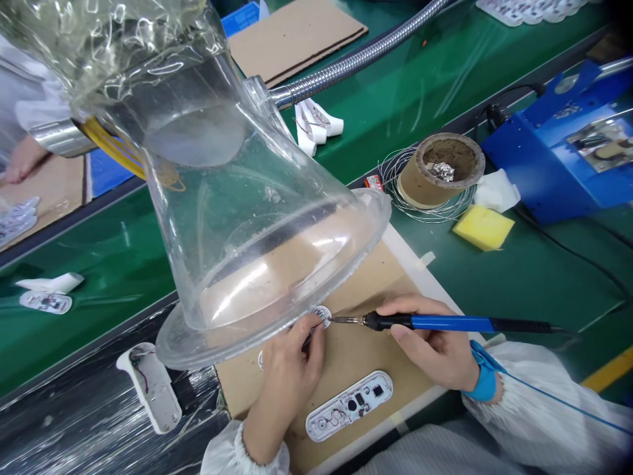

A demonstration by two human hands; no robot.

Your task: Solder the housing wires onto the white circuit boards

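My right hand (435, 343) is closed around a soldering iron (450, 322) with a blue handle, held like a pen. The iron's tip points left and meets, or nearly meets, the end of a white oval housing (325, 314) with small parts inside. My left hand (293, 359) lies over that housing and covers most of it. Its thumb and fingers are pinched together; what they grip is hidden. Below the hands, a second white oval housing (349, 406) with wires and dark components lies on a cardboard sheet (346, 448). A blue strap (484, 376) circles my right wrist.
A clear fume hood (267, 218) hangs over the cardboard. To the right stand a brown pot (430, 178), solder wire (395, 191), a yellow sponge (483, 227) and a blue machine (558, 158). A white curved shell (153, 389) lies left. Another person's hand (24, 158) shows far left.
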